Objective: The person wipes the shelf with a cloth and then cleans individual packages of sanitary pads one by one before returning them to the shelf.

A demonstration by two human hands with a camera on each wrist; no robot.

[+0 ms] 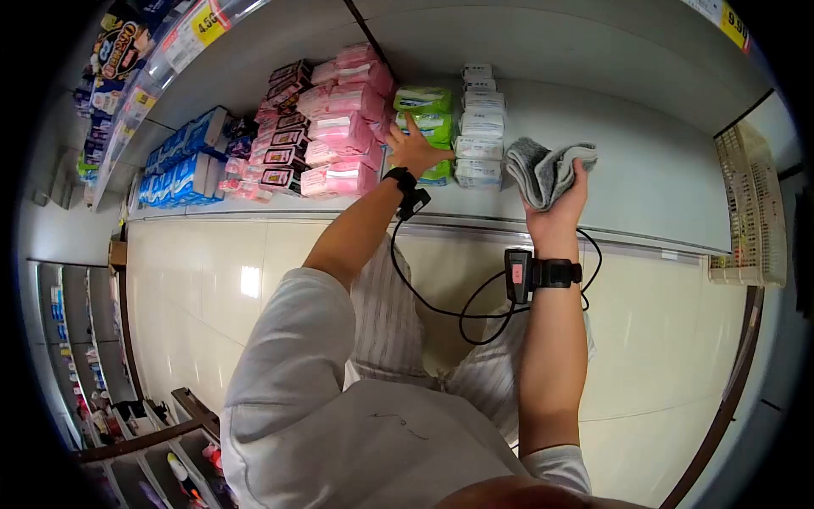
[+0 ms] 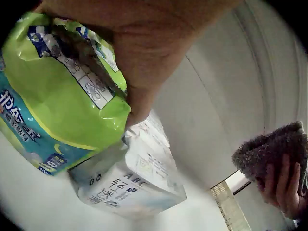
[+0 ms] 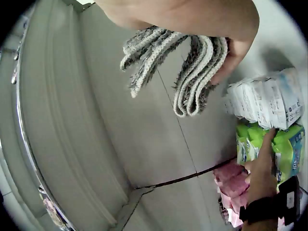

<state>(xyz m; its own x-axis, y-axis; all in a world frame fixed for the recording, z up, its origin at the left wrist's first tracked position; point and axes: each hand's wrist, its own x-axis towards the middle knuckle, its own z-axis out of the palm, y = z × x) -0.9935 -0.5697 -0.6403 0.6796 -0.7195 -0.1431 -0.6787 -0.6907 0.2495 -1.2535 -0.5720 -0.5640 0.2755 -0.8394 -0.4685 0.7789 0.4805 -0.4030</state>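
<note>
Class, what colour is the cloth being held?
The cloth is grey and whitish, clearest in the right wrist view.

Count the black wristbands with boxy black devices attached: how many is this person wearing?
2. One black wristband is behind the left hand, which touches a glossy green plastic pack; the other is behind the right hand, which holds a folded grey fuzzy cloth. None seems hidden.

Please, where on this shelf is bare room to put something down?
The widest bare patch of the shelf lies between the white packs and the cream basket; the right hand holds the grey cloth at its left side. It is crowded from the blue packs, past the pink packs, to the green packs, where the left hand is.
</note>
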